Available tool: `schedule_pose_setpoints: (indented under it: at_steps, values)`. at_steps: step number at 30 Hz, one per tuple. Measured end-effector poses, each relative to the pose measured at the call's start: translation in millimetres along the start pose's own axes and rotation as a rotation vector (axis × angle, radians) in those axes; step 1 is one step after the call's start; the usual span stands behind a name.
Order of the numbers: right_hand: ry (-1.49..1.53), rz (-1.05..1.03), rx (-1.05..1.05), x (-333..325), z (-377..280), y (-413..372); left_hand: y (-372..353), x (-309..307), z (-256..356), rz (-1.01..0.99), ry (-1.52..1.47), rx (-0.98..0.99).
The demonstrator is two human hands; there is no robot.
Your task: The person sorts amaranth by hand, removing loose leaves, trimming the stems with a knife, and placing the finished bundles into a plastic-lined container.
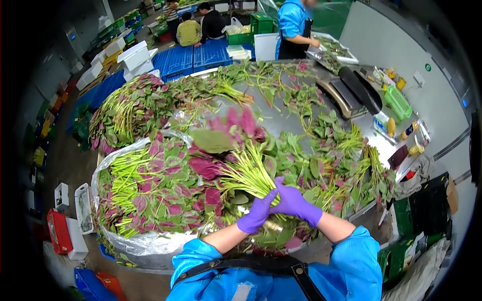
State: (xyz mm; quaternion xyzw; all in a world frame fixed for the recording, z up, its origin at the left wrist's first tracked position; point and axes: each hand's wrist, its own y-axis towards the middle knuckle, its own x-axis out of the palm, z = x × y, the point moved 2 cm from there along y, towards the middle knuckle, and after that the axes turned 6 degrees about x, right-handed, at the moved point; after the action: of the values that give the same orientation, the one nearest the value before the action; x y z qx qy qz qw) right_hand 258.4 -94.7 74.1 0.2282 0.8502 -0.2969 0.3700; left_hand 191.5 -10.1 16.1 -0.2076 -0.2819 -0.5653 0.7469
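My left hand [256, 214], in a purple glove, is closed around the lower stems of a bunch of amaranth [249, 173]. Wrapped round the same stems from the other side is my right hand [293, 201], gloved alike. The bunch tilts up and left, its purple and green leaves blurred at the top. To the left, a plastic-lined basket [131, 245] holds more amaranth with pale green stems [130, 183]. Under and right of my hands, loose amaranth stems [341, 175] spread over the metal table [251, 98].
A large amaranth heap [128, 110] lies at the table's back left. At the back right are a scale [341, 98], a green plastic basket [398, 102] and bottles. Another person [295, 30] in blue works at a tray across the table; several people are farther back.
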Motion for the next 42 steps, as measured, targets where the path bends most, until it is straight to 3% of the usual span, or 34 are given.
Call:
schedule_pose_setpoints:
  at_steps: [1, 3, 4, 5, 6, 8, 9, 12, 13, 14, 16, 19, 21, 22, 23, 24, 25, 28, 32, 34, 36, 38, 40, 42]
  values:
    - [-0.013, 0.009, -0.01, -5, 11, 20, 15, 0, 3, 0.064, 0.029, 0.006]
    - [0.335, -0.014, -0.237, -12, 25, 63, 46, -10, 5, 0.111, 0.034, 0.021]
    - [0.329, -0.013, -0.253, -21, 29, 78, 62, -16, 10, 0.115, 0.095, 0.056]
    - [0.562, -0.026, -0.23, -36, 26, 91, 75, -14, 27, 0.032, 0.19, 0.11]
    - [0.796, -0.043, -0.201, -52, 22, 105, 90, -17, 44, -0.166, 0.283, -0.074]
    - [0.822, -0.004, -0.126, -97, 29, 129, 110, -31, 45, -0.119, 0.373, 0.059]
    - [0.812, 0.08, -0.106, -120, 28, 132, 119, -53, 44, -0.182, 0.621, 0.109]
    - [0.834, 0.251, -0.03, -165, 53, 153, 142, -135, 27, 0.147, 1.293, 0.23]
    - [0.83, 0.283, -0.024, -172, 69, 165, 152, -154, 32, 0.156, 1.382, 0.215]
    - [0.825, 0.318, -0.017, -175, 85, 179, 166, -170, 36, 0.161, 1.468, 0.199]
    - [0.857, 0.317, 0.045, -173, 99, 201, 193, -204, 20, 0.302, 1.678, 0.527]
    - [0.682, 0.398, 0.046, -149, 130, 233, 231, -217, 11, 0.287, 1.784, 0.458]
    - [0.512, 0.228, 0.097, -117, 119, 225, 256, -237, -13, 0.291, 1.965, 0.476]
    - [0.466, 0.154, 0.101, -86, 146, 232, 262, -236, -13, 0.292, 1.953, 0.493]
    - [0.51, -0.016, 0.237, -77, 126, 212, 265, -236, -14, 0.278, 1.922, 0.351]
    - [0.482, -0.025, 0.166, -47, 147, 213, 266, -237, -16, 0.262, 1.889, 0.207]
    - [0.226, -0.088, 0.293, -42, 132, 203, 265, -238, -18, 0.323, 1.912, 0.267]
    - [0.37, -0.19, 0.145, -11, 146, 206, 237, -226, -4, 0.281, 1.92, 0.085]
    - [0.608, -0.427, 0.254, -16, 88, 189, 184, -217, 58, 0.693, 1.522, 0.411]
    - [0.626, -0.559, 0.162, 0, 55, 176, 167, -202, 107, 0.805, 1.521, 0.654]
    - [0.664, -0.715, 0.015, 24, 30, 167, 149, -187, 159, 0.817, 1.435, 0.82]
    - [0.715, -0.693, -0.04, 13, 2, 149, 129, -189, 200, 0.804, 1.329, 0.93]
    - [0.998, -0.726, 0.143, -18, -21, 135, 102, -157, 235, 0.879, 1.101, 0.969]
    - [1.134, -0.652, -0.016, -34, -26, 139, 81, -138, 258, 0.848, 0.726, 1.042]
